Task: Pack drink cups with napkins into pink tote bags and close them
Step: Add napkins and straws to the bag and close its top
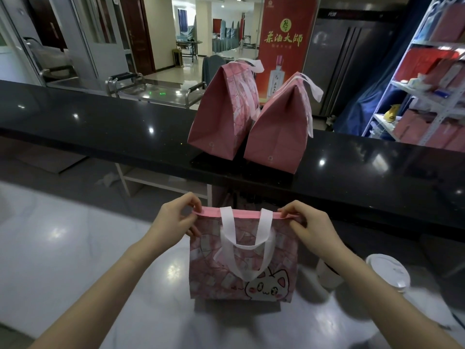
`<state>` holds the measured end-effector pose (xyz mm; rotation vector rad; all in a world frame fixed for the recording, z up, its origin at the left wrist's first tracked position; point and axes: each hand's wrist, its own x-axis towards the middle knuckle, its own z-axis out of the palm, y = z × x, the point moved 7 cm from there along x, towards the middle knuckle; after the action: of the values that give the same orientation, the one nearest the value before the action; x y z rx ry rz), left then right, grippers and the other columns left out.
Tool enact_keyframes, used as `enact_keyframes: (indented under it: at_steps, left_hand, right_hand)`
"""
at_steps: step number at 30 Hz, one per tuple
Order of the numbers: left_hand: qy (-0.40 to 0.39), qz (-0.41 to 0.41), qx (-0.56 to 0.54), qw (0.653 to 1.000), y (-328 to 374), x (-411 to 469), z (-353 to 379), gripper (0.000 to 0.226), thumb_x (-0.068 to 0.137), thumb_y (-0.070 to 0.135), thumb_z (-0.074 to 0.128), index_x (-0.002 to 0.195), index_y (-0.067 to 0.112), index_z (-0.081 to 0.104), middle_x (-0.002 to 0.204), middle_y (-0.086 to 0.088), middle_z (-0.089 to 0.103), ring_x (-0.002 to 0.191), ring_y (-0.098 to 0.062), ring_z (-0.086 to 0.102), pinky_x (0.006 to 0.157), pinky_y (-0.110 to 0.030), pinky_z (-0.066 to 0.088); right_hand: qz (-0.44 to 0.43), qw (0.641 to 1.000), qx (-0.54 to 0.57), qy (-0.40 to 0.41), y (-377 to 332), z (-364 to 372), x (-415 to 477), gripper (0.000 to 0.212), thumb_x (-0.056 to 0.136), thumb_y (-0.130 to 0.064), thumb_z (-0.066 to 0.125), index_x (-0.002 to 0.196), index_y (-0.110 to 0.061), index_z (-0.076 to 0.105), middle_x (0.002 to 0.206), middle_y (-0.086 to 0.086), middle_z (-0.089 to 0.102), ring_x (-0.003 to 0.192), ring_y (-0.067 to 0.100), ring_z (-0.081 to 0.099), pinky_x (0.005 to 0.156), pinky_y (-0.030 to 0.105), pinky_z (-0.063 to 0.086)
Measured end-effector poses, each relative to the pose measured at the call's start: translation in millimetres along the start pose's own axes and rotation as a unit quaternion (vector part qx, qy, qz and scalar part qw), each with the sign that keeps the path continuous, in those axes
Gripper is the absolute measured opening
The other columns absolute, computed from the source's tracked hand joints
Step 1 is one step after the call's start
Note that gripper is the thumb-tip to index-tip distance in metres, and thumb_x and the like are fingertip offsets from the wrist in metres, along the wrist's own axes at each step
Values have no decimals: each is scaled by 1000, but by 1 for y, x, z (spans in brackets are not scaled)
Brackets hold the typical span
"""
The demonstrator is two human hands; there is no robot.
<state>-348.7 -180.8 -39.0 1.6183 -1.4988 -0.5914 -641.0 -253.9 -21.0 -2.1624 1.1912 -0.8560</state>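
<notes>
The left hand (176, 217) and right hand (309, 222) pinch the bag's (241, 263) top corners, and an uneven pull could tip it onto the cups (387, 275) just right of it.

Cup (388, 275) right of tote (241, 255), two bags (251, 114) behind

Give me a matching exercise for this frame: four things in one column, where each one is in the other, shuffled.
Things
1. cat tote bag
2. closed pink bags
3. white-lidded cup
4. red poster

Places
A. standing on the black counter
B. upright beyond the counter
C. on the white table, right of the held bag
D. pinched at its top edge by the left hand and right hand

Pairs: 1-D, 2-A, 3-C, 4-B
</notes>
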Motion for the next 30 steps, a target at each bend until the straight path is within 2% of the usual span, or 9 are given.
enact_keyframes:
  at_steps: [3,7,11,16,21,25,27,30]
  left_hand:
    - [12,8,-3,1000,-6,-1,-1,26,92,-1,56,83,23,58,87,-3,66,66,-16,72,57,-24,58]
    - [26,22,20,999,-15,-2,-1,28,89,-3,60,81,24,62,85,5,68,74,-5,70,61,-16,56]
    - [35,40,29,998,-18,-2,-2,35,86,-3,63,75,30,62,84,16,67,76,-4,69,62,-16,55]
    - [36,22,-9,999,-20,3,0,34,87,1,64,72,31,59,88,23,66,77,-7,68,59,-16,55]
    - [28,0,-36,999,-23,7,0,32,88,3,63,71,30,58,88,20,66,77,-11,68,60,-20,57]
    - [4,-12,-27,1000,-27,8,5,34,89,3,60,70,31,55,88,23,64,78,-8,67,58,-19,56]
    - [-3,-9,-18,1000,-28,8,7,34,89,3,60,71,32,55,89,26,63,81,-4,66,57,-16,54]
    - [-6,-9,-20,1000,-30,8,7,33,88,4,61,71,31,55,93,26,64,83,-3,66,58,-15,54]
  right_hand:
    - [3,999,36,26,3,-3,-3,39,80,8,63,78,-31,62,93,-19,70,95,-6,62,76,9,49]
    - [-9,997,41,58,5,-7,-4,30,76,8,70,73,-20,62,89,-14,72,90,-3,65,76,11,50]
    - [-30,999,19,21,4,-11,-5,24,77,8,71,75,-14,64,94,-10,71,93,-3,65,81,14,53]
    - [-30,999,-6,-21,7,-14,-5,26,80,8,67,81,-18,64,101,-11,70,99,-1,64,85,11,50]
    - [9,998,54,23,13,-13,-7,39,80,13,59,75,-26,60,94,-11,72,97,3,66,82,20,54]
    - [23,998,49,41,14,-5,-5,43,77,11,58,71,-32,56,88,-15,69,88,2,64,76,16,53]
    - [25,998,26,48,14,-3,-1,43,75,11,57,72,-31,56,83,-13,67,84,3,63,73,17,52]
    - [-14,998,-24,56,6,-1,3,33,74,13,56,75,-20,59,81,-6,64,82,10,61,73,27,53]
